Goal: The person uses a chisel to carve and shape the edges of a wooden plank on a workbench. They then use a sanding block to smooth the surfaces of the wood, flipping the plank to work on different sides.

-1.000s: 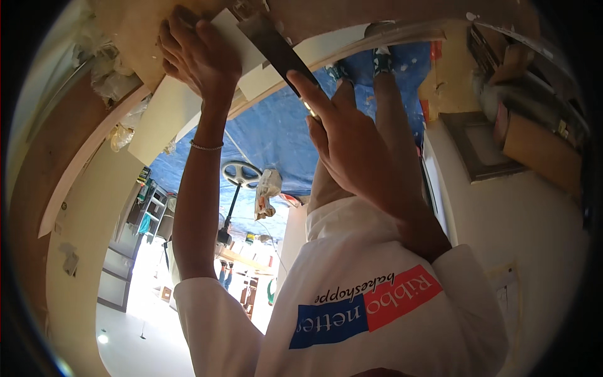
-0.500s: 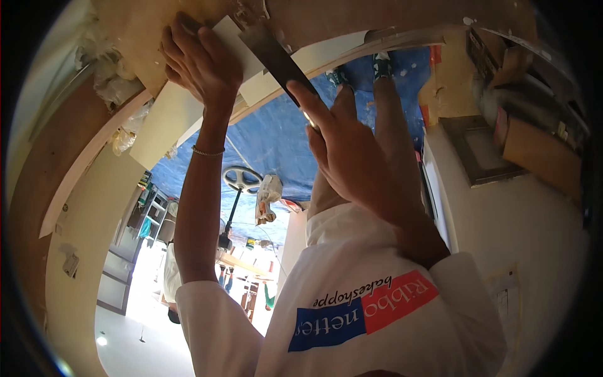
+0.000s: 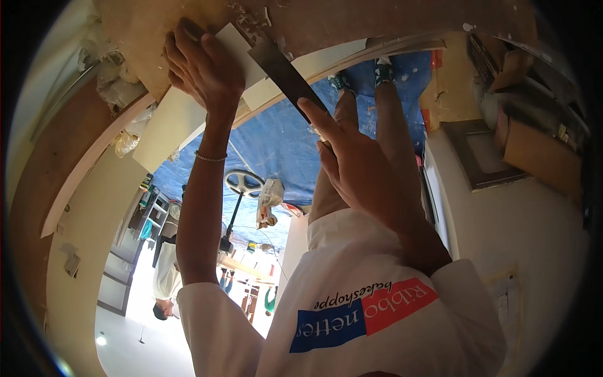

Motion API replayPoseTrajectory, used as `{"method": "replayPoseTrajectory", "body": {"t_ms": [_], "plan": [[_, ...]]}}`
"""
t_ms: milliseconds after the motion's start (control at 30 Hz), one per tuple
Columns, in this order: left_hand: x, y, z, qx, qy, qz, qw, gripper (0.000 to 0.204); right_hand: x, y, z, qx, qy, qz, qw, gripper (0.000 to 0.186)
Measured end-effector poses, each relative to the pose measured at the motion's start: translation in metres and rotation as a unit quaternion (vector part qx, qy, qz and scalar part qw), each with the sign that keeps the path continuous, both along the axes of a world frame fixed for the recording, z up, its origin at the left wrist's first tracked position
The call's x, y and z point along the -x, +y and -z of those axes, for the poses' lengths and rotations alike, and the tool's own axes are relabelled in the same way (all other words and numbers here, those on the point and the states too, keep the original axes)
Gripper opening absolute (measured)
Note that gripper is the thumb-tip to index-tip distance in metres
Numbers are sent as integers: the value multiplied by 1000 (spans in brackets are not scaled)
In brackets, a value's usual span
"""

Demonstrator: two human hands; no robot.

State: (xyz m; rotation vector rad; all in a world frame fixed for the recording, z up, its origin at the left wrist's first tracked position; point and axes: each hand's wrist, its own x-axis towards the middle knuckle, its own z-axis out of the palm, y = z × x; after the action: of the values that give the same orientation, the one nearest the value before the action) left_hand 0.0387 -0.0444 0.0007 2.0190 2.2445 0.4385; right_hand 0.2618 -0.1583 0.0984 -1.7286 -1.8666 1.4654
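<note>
Most of the left hand (image 3: 213, 72) is resting, half-open, across the pale board (image 3: 246, 56) at the bench's (image 3: 352, 22) near edge, apparently steadying it, while the right hand (image 3: 361, 169) is gripping a flat dark tool (image 3: 282, 75), forefinger extending along it, seemingly for control.

At 11 o'clock the left hand (image 3: 207, 72) rests against a pale board (image 3: 242, 60). Toward 2 o'clock the right hand (image 3: 358, 166) grips a dark-bladed tool (image 3: 286, 75), its blade aimed at 11. Shavings (image 3: 254, 22) lie near 12, a spoked wheel (image 3: 233, 183) stands at 9, and another person (image 3: 166, 276) at 8.
</note>
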Motion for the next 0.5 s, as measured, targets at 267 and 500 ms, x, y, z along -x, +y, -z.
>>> {"method": "replayPoseTrajectory", "body": {"t_ms": [267, 500], "plan": [[-1, 4, 1, -1, 8, -15, 1000, 59, -8, 6, -5, 37, 8, -5, 999, 66], [3, 7, 4, -8, 3, -5, 1000, 59, -3, 14, -3, -93, -70, -41, 992, 68]]}}
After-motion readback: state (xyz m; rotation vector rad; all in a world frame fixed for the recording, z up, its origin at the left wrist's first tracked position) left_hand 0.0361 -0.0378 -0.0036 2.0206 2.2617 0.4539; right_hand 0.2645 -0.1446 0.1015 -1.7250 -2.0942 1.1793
